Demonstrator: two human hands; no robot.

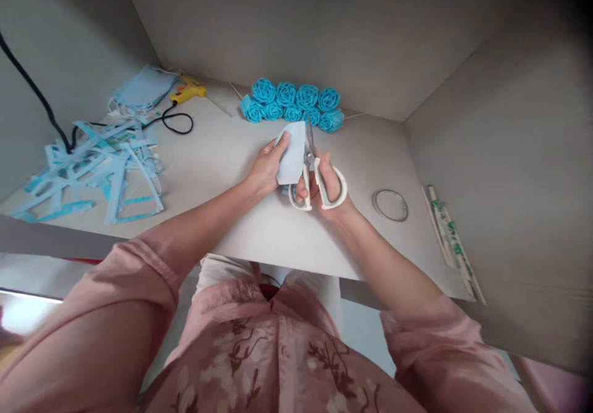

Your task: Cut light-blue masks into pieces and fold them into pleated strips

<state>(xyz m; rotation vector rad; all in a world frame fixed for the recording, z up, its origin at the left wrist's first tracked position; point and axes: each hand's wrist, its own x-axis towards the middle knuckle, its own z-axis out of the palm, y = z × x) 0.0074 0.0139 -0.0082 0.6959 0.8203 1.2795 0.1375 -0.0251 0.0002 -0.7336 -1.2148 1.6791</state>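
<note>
Over the middle of the table, my left hand (pixel 269 163) grips a pale blue piece of mask fabric (pixel 293 154), its thumb lying on the front face. My right hand (pixel 328 181) has its fingers through the white handles of a pair of scissors (pixel 309 154). The blades point away from me, along the right edge of the fabric; whether they are cutting into it I cannot tell. Just beyond the blades lies a double row of blue fabric roses (pixel 293 103), with thin sticks poking out at both ends.
Blue fabric scraps (pixel 115 172) are heaped at the left, below a stack of blue face masks (pixel 146 89). A yellow glue gun (pixel 189 91) with a black cord lies beside them. Rightward are a wire ring (pixel 390 205) and several sticks (pixel 456 243) along the side wall (pixel 500 154).
</note>
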